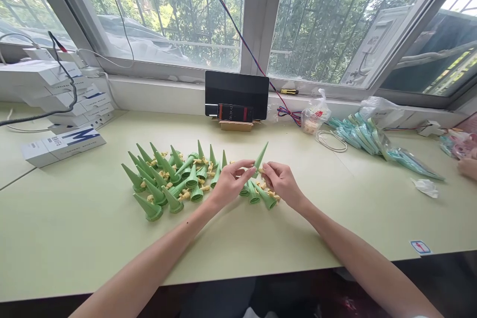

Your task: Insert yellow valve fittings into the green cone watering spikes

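My left hand [234,180] pinches a green cone-shaped cap [261,155] by its wide base, and the tip points up and slightly right. Close by on the right, my right hand [281,183] is closed on a small yellow piece [261,171], which is at the side of the cap's base. Whether the two parts are joined cannot be made out. Under and left of my hands lie several similar green caps [191,179], many with yellow pieces [184,194] beside or on them. Some of these caps stand upright, others lie tipped with their ribbed open ends showing.
A phone [234,113] leans before a black screen [237,92] at the back. White boxes [67,145] are stacked left. Rightward lie a plastic-wrapped cup [315,117], a white cable [331,141], teal packets [359,134] and a tissue [425,188]. Another person's hand [467,168] shows at the right edge.
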Demonstrator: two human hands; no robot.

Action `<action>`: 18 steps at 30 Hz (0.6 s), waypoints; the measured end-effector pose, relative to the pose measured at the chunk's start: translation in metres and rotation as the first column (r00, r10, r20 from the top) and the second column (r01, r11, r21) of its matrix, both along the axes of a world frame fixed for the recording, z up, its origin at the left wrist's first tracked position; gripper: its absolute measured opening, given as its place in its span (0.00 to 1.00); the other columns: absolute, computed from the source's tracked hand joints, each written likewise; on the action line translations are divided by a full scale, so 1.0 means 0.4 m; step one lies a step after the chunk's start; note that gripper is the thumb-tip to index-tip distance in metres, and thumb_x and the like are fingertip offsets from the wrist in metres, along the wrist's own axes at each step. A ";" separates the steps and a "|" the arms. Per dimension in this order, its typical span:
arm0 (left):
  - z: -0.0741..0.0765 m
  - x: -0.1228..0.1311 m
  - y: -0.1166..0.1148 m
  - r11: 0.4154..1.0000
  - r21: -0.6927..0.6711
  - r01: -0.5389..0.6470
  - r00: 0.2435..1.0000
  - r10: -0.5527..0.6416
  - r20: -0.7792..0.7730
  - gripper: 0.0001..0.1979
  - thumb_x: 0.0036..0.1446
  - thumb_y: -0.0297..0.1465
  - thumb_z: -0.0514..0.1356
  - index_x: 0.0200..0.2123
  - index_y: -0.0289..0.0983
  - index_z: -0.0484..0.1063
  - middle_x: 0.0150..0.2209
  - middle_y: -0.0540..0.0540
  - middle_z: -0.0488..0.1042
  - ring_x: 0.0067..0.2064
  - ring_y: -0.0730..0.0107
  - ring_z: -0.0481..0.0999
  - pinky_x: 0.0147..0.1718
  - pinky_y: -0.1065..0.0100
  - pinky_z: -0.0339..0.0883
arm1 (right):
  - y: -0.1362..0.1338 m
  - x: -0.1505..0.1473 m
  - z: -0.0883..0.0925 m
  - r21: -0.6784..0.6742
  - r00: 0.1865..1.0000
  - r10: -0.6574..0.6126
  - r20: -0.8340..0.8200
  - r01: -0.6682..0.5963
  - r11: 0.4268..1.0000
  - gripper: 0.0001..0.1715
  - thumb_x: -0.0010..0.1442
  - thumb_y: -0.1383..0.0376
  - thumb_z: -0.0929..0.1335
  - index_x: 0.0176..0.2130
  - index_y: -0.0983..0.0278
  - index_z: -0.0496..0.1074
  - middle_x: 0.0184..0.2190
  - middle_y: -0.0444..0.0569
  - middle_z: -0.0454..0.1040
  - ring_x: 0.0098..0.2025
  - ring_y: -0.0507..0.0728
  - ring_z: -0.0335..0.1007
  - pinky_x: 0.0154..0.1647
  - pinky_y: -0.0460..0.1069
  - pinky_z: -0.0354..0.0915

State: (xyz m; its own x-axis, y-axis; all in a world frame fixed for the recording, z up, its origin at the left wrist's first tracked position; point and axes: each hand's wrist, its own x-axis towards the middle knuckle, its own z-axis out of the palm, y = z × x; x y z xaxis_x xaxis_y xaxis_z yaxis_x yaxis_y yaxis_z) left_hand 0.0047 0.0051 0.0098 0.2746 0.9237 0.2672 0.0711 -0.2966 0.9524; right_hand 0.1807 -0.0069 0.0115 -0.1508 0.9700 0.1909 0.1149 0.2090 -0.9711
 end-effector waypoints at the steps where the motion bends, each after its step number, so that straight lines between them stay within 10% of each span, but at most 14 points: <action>1: -0.001 -0.001 0.000 1.000 0.003 -0.004 1.000 0.004 -0.002 0.19 0.57 0.41 0.64 0.48 0.35 0.78 0.21 0.51 0.66 0.22 0.76 0.62 0.19 0.74 0.57 | 0.001 0.000 0.002 -0.074 0.997 0.031 -0.074 -0.037 0.997 0.26 0.63 0.50 0.65 0.22 0.62 0.57 0.17 0.39 0.55 0.18 0.47 0.47 0.19 0.46 0.47; 13: -0.006 -0.002 0.008 0.980 0.176 0.089 0.996 -0.093 0.016 0.12 0.60 0.35 0.62 0.44 0.39 0.81 0.44 0.41 0.76 0.41 0.66 0.73 0.33 0.71 0.67 | 0.024 0.037 0.025 -0.564 0.877 0.159 -0.453 -0.420 0.711 0.11 0.54 0.64 0.66 0.23 0.64 0.62 0.14 0.33 0.46 0.15 0.45 0.34 0.12 0.42 0.37; 18: -0.005 0.005 0.005 0.995 0.097 0.018 1.000 -0.018 -0.005 0.16 0.59 0.39 0.63 0.47 0.37 0.80 0.36 0.43 0.75 0.27 0.75 0.66 0.23 0.72 0.61 | 0.019 0.023 0.024 -0.511 0.940 0.148 -0.308 -0.295 0.807 0.18 0.58 0.60 0.65 0.21 0.62 0.59 0.14 0.35 0.48 0.14 0.45 0.37 0.13 0.43 0.37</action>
